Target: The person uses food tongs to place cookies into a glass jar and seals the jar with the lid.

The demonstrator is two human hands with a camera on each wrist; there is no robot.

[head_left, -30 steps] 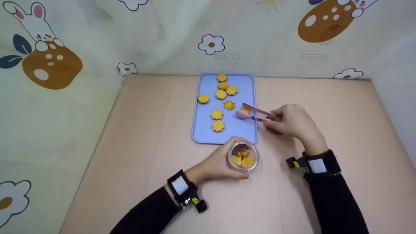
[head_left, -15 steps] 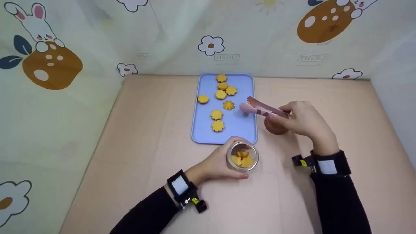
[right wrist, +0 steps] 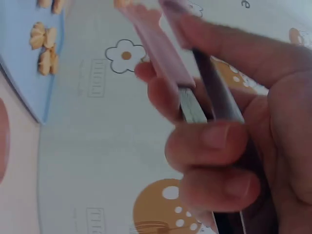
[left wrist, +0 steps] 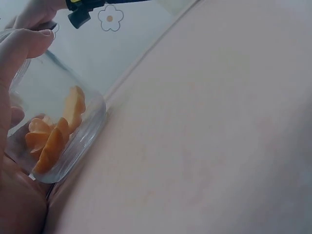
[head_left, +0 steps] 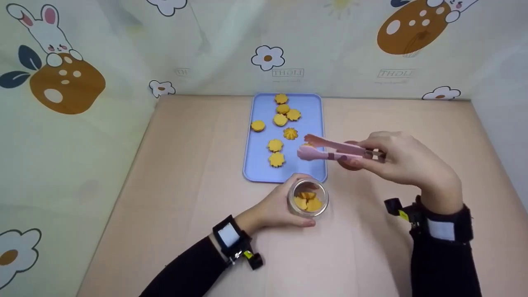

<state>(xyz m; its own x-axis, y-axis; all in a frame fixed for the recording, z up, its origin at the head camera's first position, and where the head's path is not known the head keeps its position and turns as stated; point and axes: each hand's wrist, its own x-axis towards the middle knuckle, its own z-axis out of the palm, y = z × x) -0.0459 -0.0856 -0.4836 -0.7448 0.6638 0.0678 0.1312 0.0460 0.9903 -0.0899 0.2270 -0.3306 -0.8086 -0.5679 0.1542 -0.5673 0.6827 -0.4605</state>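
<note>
Seven orange flower-shaped biscuits [head_left: 275, 145] scattered on blue rectangular tray [head_left: 258, 169] at desk's far edge, one more pinched in pink plastic tongs [head_left: 330, 149] gripped by right hand [head_left: 406, 161] over tray's right edge, clear glass jar [head_left: 308, 199] of biscuits clasped by left hand [head_left: 274, 210] at tray's near edge.

A beige table [head_left: 181, 173] carries a blue tray [head_left: 258, 165] against the middle of its far edge. A glass jar [head_left: 308, 199] stands on the table just beside the tray's near edge. A brown lid [head_left: 349, 165] lies by the tray's right edge.
</note>
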